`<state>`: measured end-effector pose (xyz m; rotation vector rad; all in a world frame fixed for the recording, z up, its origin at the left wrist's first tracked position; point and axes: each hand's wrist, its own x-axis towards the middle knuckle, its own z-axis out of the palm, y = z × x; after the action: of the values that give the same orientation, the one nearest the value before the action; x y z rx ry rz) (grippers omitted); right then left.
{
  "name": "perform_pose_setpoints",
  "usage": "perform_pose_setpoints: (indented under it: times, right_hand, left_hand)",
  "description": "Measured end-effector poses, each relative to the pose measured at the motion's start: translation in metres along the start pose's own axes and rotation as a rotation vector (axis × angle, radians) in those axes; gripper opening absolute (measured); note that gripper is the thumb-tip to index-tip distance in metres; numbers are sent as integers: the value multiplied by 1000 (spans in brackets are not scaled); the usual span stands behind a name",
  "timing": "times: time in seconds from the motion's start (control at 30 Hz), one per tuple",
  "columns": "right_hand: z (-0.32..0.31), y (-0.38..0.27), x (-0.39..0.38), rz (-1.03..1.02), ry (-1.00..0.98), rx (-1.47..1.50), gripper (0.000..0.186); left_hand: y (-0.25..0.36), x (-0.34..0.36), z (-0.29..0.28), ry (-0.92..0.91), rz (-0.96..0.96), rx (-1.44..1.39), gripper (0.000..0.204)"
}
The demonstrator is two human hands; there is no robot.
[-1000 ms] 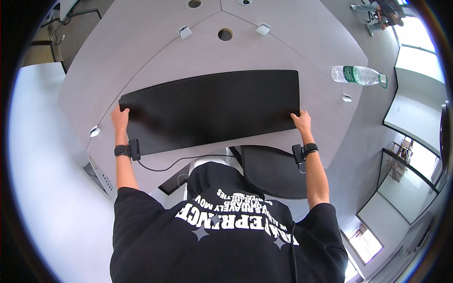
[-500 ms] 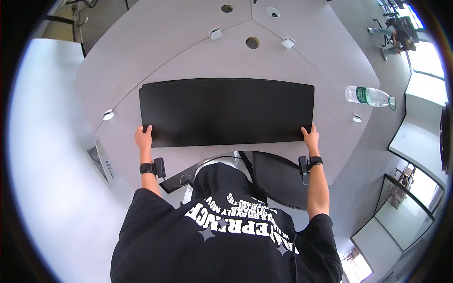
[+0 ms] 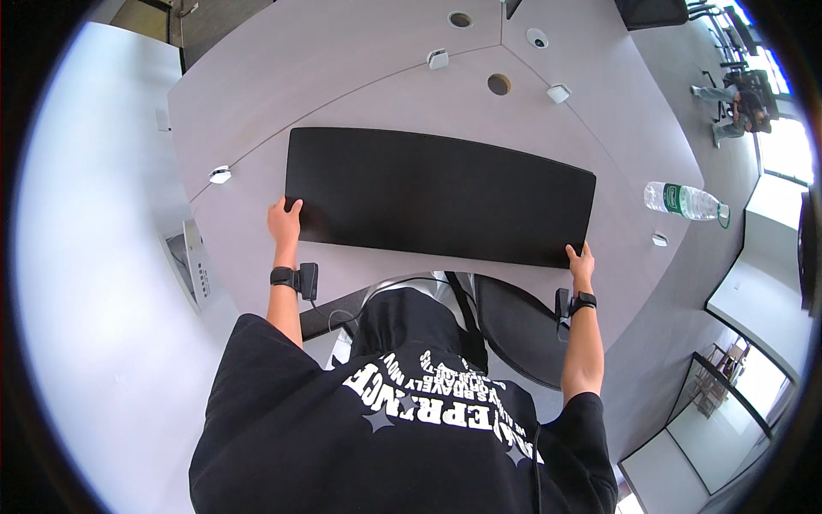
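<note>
A long black mat [image 3: 441, 197] with a smooth surface lies across the light grey table [image 3: 385, 111] in front of me, its right end lower in the picture than its left. My left hand [image 3: 284, 220] grips the near left corner, thumb on top and the other fingers mostly hidden. At the near right corner my right hand [image 3: 581, 263] pinches the edge the same way. Both hands are closed on the mat, and its underside is hidden.
A clear water bottle [image 3: 685, 201] with a green label lies on its side at the table's right edge. White clips [image 3: 437, 59] sit along the table seams, near round holes [image 3: 499, 84]. A black chair seat [image 3: 518, 330] is beside my legs. Someone [image 3: 741, 107] sits far right.
The whole view has turned clockwise, so mat and table both appear slanted down to the right. A second layer's edge along the mat's far left side no longer shows. Both hands keep their hold.
</note>
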<state>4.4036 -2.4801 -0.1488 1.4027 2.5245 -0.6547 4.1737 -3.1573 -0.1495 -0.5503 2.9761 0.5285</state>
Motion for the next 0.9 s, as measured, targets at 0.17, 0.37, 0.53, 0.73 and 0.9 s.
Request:
perform_pose_setpoints:
  times: [0.17, 0.37, 0.53, 0.73, 0.9]
  right_hand:
    - [-2, 1, 0, -37, 25, 40, 66]
    - [4, 12, 5, 30, 35, 31, 68]
    - [2, -12, -6, 74, -41, -133, 87]
    - [-70, -65, -49, -190, -53, 55, 72]
    - [-187, -148, -163, -315, -139, 179, 54]
  left_hand:
    - [2, 1, -3, -37, 37, 42, 53]
    - [0, 2, 2, 46, 209, 63, 46]
    - [-6, 7, -5, -96, 138, 107, 43]
    - [3, 8, -4, -194, 49, 94, 53]
    - [33, -1, -26, -14, 101, -9, 70]
